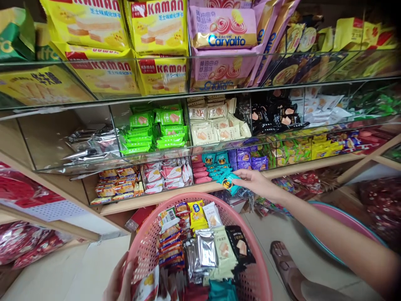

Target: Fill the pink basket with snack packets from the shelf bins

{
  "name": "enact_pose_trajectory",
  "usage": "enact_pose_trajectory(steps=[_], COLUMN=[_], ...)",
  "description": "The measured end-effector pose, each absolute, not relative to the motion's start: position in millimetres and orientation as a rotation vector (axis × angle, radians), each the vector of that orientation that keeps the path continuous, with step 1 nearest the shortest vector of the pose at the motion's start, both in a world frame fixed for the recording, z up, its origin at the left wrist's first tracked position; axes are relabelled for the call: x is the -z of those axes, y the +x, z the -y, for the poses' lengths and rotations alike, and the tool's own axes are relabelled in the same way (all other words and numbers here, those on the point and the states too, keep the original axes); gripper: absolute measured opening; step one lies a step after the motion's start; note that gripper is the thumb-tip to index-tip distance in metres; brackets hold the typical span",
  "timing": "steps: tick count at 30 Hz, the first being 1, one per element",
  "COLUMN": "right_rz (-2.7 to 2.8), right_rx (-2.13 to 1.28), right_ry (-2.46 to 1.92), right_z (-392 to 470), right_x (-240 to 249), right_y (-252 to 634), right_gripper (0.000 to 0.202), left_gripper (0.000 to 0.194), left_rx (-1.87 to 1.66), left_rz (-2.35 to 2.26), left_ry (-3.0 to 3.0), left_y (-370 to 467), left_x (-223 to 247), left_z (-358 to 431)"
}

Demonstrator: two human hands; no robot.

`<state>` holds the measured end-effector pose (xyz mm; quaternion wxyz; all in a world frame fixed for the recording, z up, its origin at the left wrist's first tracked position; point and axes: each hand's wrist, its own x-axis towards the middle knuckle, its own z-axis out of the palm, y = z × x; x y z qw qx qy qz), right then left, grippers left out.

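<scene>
My right hand [254, 182] pinches a teal snack packet [230, 183] just in front of the bottom shelf, at the compartment of matching teal packets [216, 159]. The pink plastic basket [142, 234] stands below, tilted toward me in view. Gripping its left rim is my left hand [120, 278], its fingers partly hidden. Inside the basket lie silver packets [206, 248], a black packet [240, 244], a pale green packet [223, 251], a yellow packet [198, 214], a white packet [212, 214] and orange-brown packets [171, 244]. More teal packets [223, 289] sit at its near edge.
Bright green packets [139, 133] and cream packets [205, 133] fill the middle shelf behind a clear front panel. Yellow wafer packs [158, 29] and pink cookie packs [222, 27] are above. A teal-rimmed pink basin [338, 215] and a sandalled foot [283, 263] are at the lower right.
</scene>
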<state>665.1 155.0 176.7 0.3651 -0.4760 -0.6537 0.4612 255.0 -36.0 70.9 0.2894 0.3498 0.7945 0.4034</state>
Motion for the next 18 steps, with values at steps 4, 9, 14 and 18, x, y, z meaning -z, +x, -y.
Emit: enact_pose_trajectory(steps=[4,9,14,18], right_rz=[1.693,2.019,2.16,2.3], right_rx=[-1.519,-1.749,-1.821,-1.755], right_ry=[-1.192,-1.081,-1.101,-1.229], right_z=[-108.8,-53.9,-16.0,-0.8], right_x=[-179.9,-168.9,-147.7,-145.4], right_y=[653.3,637.7,623.7,611.7], right_gripper=[0.041,0.038,0.034,0.028], left_gripper=[0.067,0.068,0.068,0.069], left_rx=[-1.122,-1.111,-1.16,-1.2], left_rz=[-2.109,-2.106,-2.078,-2.041], left_ry=[0.954,0.982,0.981,0.96], left_y=[262.6,264.1,262.1,262.4], left_x=[-74.5,-74.5,-70.1,-69.8], left_z=[37.0,37.3,37.7,38.3])
